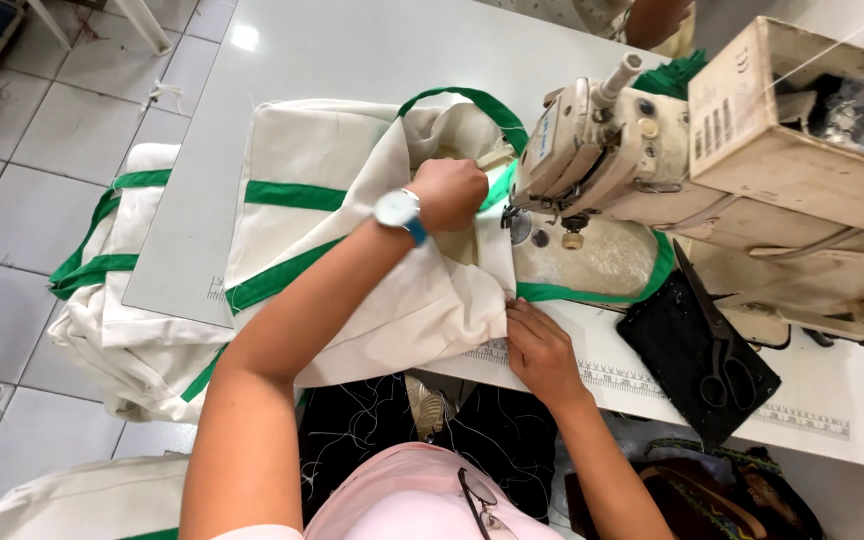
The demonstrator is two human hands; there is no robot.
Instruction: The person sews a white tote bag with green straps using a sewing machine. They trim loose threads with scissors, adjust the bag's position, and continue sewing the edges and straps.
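A cream canvas bag with green straps lies on the white sewing table, its open end pushed up against the beige sewing machine. My left hand, a watch on its wrist, is fisted on the bag's fabric right beside the needle area. At the table's front edge my right hand pinches the lower edge of the same bag's fabric. A green strap loops above the left hand.
Black scissors lie on a dark cloth pad right of the machine. A pile of finished cream-and-green bags hangs off the table's left side over the tiled floor. Another person's arm shows at the top.
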